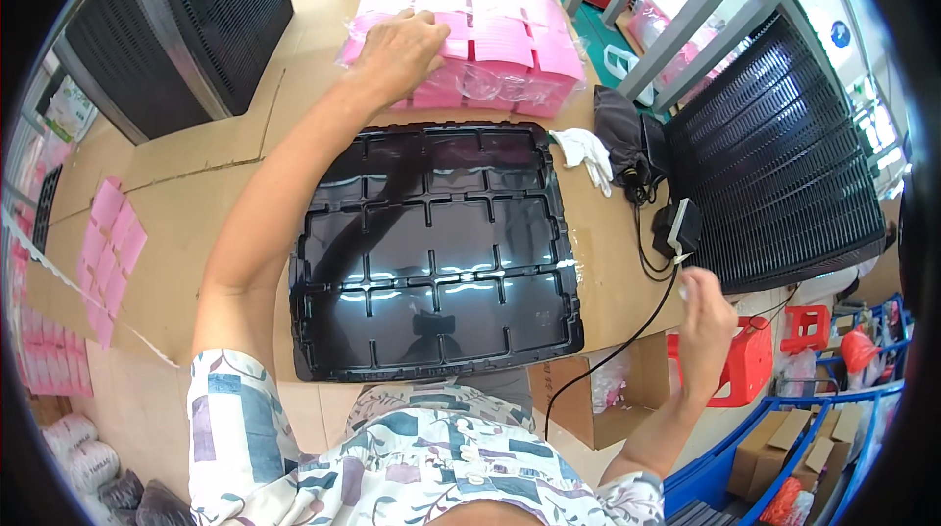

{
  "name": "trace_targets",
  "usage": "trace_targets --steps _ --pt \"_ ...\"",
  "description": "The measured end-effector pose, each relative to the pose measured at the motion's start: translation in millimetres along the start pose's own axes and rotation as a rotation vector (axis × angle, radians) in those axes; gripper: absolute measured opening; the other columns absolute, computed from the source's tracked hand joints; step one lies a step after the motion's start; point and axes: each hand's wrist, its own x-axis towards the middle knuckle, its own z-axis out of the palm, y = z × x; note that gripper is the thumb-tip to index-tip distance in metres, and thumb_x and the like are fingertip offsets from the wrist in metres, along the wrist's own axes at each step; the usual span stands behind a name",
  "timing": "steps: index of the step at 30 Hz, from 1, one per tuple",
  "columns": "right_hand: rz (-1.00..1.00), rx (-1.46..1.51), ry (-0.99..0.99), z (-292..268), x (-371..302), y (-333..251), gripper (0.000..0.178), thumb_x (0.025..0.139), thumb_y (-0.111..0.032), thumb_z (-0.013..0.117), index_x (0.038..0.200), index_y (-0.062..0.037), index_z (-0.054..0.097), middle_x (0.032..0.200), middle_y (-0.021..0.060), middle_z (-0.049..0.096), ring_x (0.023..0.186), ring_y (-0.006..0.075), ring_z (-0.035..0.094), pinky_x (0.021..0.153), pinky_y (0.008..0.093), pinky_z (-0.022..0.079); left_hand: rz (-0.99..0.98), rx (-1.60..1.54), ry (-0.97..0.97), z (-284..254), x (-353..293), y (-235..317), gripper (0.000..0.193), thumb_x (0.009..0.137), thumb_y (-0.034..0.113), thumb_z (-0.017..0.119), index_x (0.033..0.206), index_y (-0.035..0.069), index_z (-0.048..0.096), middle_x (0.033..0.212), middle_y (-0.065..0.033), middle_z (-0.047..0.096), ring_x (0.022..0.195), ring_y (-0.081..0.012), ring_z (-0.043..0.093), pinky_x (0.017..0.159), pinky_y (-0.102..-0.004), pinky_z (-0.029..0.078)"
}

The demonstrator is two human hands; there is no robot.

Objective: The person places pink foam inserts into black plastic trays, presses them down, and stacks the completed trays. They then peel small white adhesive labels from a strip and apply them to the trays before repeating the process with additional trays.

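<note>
My left hand [402,53] reaches over to a stack of pink foam-like sheets [510,46], partly wrapped in clear plastic film. Its fingers are curled at the edge of the top sheets and seem to grip one. Below that arm lies a black plastic tray [441,237], shallow and glossy, with ridges marking its compartments; nothing lies in them. At the right, off the table's near edge, my right hand [708,330] is raised with its fingers closed. A small whitish bit shows at the fingertips, too small to name.
Black slatted tray stacks stand at the left [221,21] and right [774,153]. A white glove [585,158], a dark pouch [619,129] and a black adapter [678,229] with its cable lie right of the tray. Loose pink sheets [110,256] lie left. Below is an open cardboard box [637,384].
</note>
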Motion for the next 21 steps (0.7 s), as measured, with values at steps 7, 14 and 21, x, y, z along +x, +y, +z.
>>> trace_targets --steps 7,14,21 --pt "0.399 0.376 -0.322 -65 -57 97 0.017 0.093 -0.01 0.062 0.082 0.0035 0.065 0.073 0.0029 0.063 0.072 0.0083 0.061 0.065 0.0308 0.048 -0.061 -0.286 0.058 10 10 -2 0.02 0.09 0.018 0.066 0.097 0.001 0.074 0.088 -0.0165 0.072 0.081 -0.0352 0.069 0.081 -0.0433 0.053" --pt "0.47 -0.561 -0.277 -30 -98 92 0.019 0.09 -0.011 0.062 0.105 -0.0035 0.073 0.095 0.0168 0.071 0.094 0.0323 0.066 0.078 0.0401 0.052 -0.265 -0.766 -0.192 -4 34 -27 0.016 0.087 0.017 0.07 0.084 0.001 0.071 0.076 -0.0047 0.068 0.072 -0.0129 0.062 0.071 -0.0291 0.049" --pt "-0.581 -0.056 -0.058 42 103 -52 0.025 0.088 -0.011 0.066 0.112 -0.0039 0.066 0.102 0.0147 0.069 0.092 0.0337 0.063 0.081 0.043 0.05 -0.168 -0.635 0.028 -9 69 -38 0.014 0.088 0.016 0.071 0.093 0.003 0.072 0.081 -0.0053 0.069 0.078 -0.0164 0.064 0.073 -0.0301 0.05"
